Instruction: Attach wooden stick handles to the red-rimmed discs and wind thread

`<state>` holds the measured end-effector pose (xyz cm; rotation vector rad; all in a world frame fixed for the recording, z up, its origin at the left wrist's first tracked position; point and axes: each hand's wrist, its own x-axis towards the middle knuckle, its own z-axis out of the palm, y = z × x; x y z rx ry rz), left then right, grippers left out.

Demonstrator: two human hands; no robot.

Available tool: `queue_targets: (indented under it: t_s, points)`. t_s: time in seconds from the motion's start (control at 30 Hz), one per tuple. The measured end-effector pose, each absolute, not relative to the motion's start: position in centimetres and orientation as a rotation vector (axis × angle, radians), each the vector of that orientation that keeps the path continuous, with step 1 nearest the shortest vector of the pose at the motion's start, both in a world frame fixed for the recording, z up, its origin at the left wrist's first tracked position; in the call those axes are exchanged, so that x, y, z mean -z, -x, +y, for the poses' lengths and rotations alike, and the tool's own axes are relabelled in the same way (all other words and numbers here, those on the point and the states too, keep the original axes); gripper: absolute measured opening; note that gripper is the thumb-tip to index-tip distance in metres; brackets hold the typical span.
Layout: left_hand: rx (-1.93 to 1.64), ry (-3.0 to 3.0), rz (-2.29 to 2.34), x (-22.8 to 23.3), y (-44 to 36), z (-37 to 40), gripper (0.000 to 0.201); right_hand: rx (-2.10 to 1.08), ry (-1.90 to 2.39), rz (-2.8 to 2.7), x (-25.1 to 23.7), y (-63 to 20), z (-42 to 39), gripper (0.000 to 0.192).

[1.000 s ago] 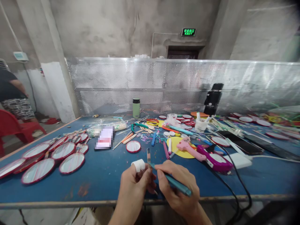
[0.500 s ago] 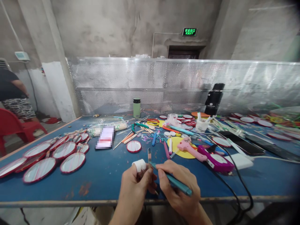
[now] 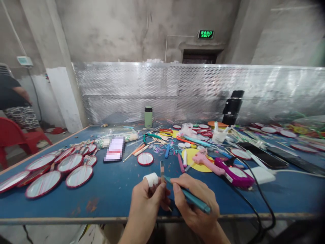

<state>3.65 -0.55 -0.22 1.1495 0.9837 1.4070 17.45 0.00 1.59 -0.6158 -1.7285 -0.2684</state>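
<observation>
My left hand (image 3: 147,205) is closed on a slim wooden craft stick (image 3: 162,168), held upright with its dark-coloured end at the top. White tape (image 3: 151,179) wraps one finger of that hand. In my right hand (image 3: 200,206) a teal marker pen (image 3: 196,200) is gripped like a writing tool, its point at the side of the stick; whether it touches I cannot tell. Just beyond the hands lies a small round mirror-like disc (image 3: 145,158) with a red rim. Purple and pink markers (image 3: 180,163) lie to the right of it.
Several red-rimmed discs (image 3: 43,184) overlap at the left, near a phone (image 3: 114,149). At right are a pink glue gun (image 3: 208,163) on a yellow disc (image 3: 193,156), a magenta device (image 3: 235,173) and black cables (image 3: 264,200). A green bottle (image 3: 148,117) stands behind. A person (image 3: 15,98) stands far left.
My right hand and the marker have shifted slightly to the right and down. The left hand keeps the stick in nearly the same place.
</observation>
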Motion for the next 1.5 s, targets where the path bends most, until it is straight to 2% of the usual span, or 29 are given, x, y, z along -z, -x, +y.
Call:
queue_targets:
  t_s: [1.5]
  points:
    - [-1.385,-1.204,1.005,0.91,-3.53,-0.27,0.021,0.330,0.619,-1.690,-1.45,-17.51,0.15,0.012]
